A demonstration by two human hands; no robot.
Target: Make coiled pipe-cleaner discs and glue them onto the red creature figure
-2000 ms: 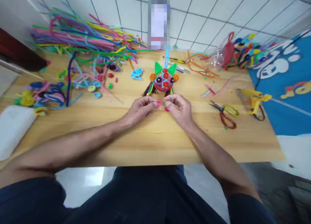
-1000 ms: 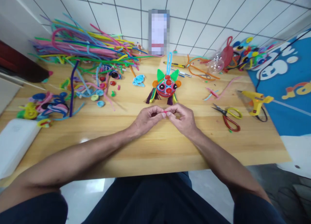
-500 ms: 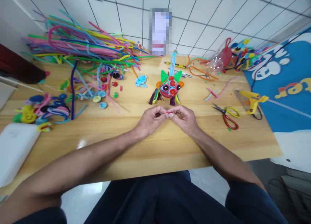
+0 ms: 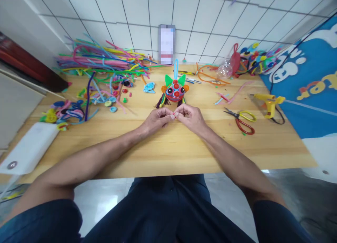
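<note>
My left hand [image 4: 158, 120] and my right hand [image 4: 192, 119] meet fingertip to fingertip above the table's middle. Both are closed in a pinch on a short red-pink piece of pipe cleaner [image 4: 174, 114], mostly covered by the fingers. Just beyond them sits a colourful animal-head ornament [image 4: 175, 92] with green ears, black eyes, red pom-like spots, orange sides and dark tassels. A light-blue loop [image 4: 176, 69] rises from its top.
On the left lie a pipe-cleaner bundle [image 4: 97, 62], coiled pieces [image 4: 70, 111] and a white box-shaped device [image 4: 33, 144]. Scissors [image 4: 240, 119] and a yellow glue gun [image 4: 270, 104] are at right. A phone [image 4: 166, 44] leans on the tiled wall, near clear plastic balls [image 4: 224, 70].
The camera view has shifted, so table objects appear displaced. Both hands stay together in front of the ornament, still pinching the red-pink piece, with a slight change in finger position.
</note>
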